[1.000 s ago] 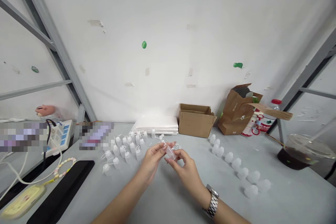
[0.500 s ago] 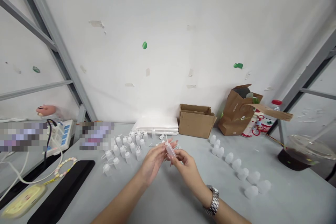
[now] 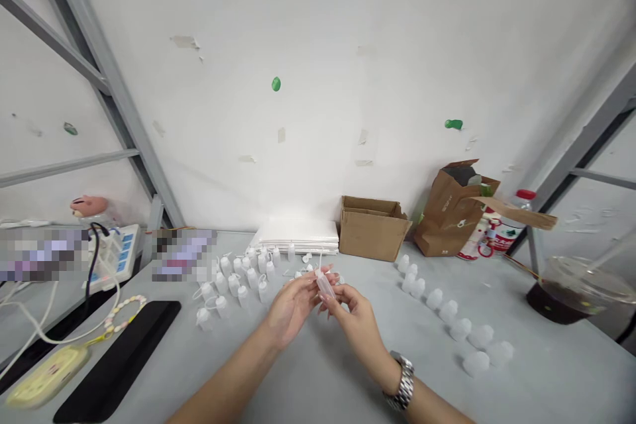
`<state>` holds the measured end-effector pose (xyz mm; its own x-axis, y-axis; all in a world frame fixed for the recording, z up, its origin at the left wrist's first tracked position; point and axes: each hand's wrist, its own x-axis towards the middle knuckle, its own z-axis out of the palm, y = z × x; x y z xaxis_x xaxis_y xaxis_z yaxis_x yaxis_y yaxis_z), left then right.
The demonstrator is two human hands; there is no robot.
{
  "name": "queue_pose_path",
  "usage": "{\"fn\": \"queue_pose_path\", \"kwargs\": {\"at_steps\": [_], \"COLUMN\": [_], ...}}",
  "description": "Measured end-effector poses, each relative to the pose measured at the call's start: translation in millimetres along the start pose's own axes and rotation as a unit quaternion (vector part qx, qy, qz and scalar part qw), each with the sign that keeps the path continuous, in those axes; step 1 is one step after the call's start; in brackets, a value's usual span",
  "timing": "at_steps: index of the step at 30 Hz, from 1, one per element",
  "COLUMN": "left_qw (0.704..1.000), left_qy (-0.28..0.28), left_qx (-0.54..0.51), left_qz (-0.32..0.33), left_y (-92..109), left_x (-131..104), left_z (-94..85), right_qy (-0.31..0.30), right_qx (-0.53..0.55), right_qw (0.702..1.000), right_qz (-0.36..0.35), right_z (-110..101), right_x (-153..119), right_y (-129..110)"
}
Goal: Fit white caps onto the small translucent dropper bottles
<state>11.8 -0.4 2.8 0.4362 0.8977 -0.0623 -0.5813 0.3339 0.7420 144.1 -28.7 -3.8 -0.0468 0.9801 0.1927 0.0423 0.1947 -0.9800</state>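
A small translucent bottle (image 3: 325,286) with a thin nozzle pointing up leans between my two hands. My right hand (image 3: 352,315) pinches its lower part between thumb and fingers. My left hand (image 3: 293,310) has its fingers wrapped at the bottle's top, near the nozzle. Behind the hands lie small white caps (image 3: 307,258), partly hidden. Several capped bottles (image 3: 243,295) stand in a group left of my left hand. To the right, a slanting row of bottles without nozzles (image 3: 434,298) stands on the grey table (image 3: 308,384).
A cardboard box (image 3: 372,233) and a white stack (image 3: 298,237) are at the wall. A paper bag (image 3: 447,218) and a drink cup (image 3: 564,291) stand right. A black pad (image 3: 119,358), yellow case (image 3: 50,374) and power strip (image 3: 114,255) with cables lie left.
The bottle and my hands have barely moved; the nozzle stands a little more upright and slightly farther right in view.
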Motion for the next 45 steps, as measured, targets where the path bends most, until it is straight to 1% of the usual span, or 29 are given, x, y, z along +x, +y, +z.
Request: {"fn": "queue_pose_path", "kwargs": {"at_steps": [4, 10, 13, 18, 23, 29, 33, 36, 42, 45], "left_qw": [1.0, 0.998, 0.997, 0.995, 0.994, 0.994, 0.993, 0.991, 0.99, 0.99], "left_qy": [-0.003, -0.026, -0.034, -0.032, -0.053, -0.035, -0.048, -0.046, -0.054, -0.047], "left_qx": [-0.022, -0.049, -0.066, -0.085, -0.087, -0.098, -0.101, -0.111, -0.113, -0.115], "left_qz": [-0.015, -0.021, -0.029, -0.038, -0.034, -0.032, -0.045, -0.053, -0.063, -0.069], "left_y": [-1, 0, -1, -1, 0, -1, -2, -2, -3, -3], "left_x": [1, 2, 3, 2, 1, 2, 3, 2, 2, 2], "left_z": [-2.0, -2.1, -2.9, -3.1, -0.8, 0.3, -0.6, -1.5, -3.4, -3.5], "right_qy": [-0.007, -0.036, -0.049, -0.088, -0.113, -0.125, -0.127, -0.127, -0.13, -0.131], "right_qx": [0.063, 0.157, 0.207, 0.285, 0.323, 0.365, 0.396, 0.416, 0.434, 0.433], "right_qw": [0.998, 0.986, 0.975, 0.95, 0.934, 0.916, 0.901, 0.89, 0.878, 0.877], "right_qz": [0.018, 0.051, 0.071, 0.094, 0.106, 0.113, 0.124, 0.135, 0.153, 0.16], "right_z": [0, -3, -4, -4, -6, -6, -4, -4, -3, -1], "right_x": [2, 7, 8, 8, 9, 12, 12, 12, 12, 11], "right_y": [-1, -3, -3, -6, -4, 3, 6, 8, 9, 9]}}
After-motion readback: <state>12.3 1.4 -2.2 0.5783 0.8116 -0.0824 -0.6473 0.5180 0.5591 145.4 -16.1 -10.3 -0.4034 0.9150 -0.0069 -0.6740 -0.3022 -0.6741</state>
